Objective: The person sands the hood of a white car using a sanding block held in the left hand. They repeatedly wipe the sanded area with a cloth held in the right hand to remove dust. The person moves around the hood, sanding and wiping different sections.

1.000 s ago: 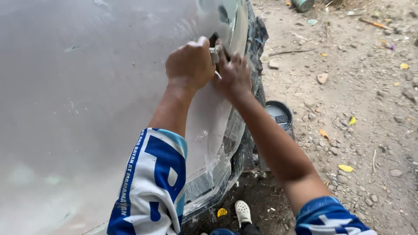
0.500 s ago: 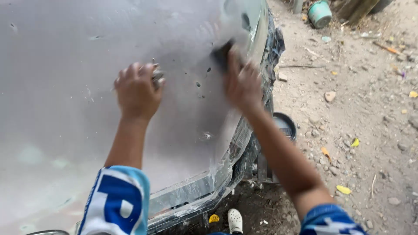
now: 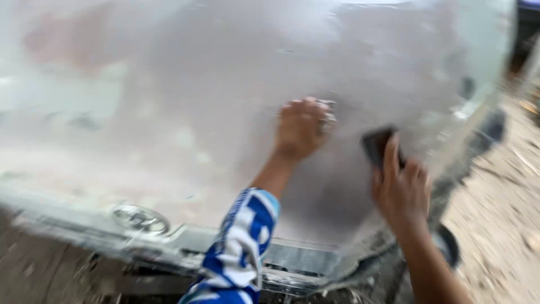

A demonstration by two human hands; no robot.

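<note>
Both hands shifted, left hand (image 3: 301, 128) flat on car panel (image 3: 185, 95), right hand (image 3: 400, 188) pressing dark sanding block (image 3: 376, 145)

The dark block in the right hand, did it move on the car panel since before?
Yes. The dark block slid down the car panel, away from its upper edge, under the right hand.

A dark, flat sanding block (image 3: 378, 147) lies pressed against the panel (image 3: 185, 107) — partly hidden. The panel is grey-white, dull, smeared — a car's hood.
</note>
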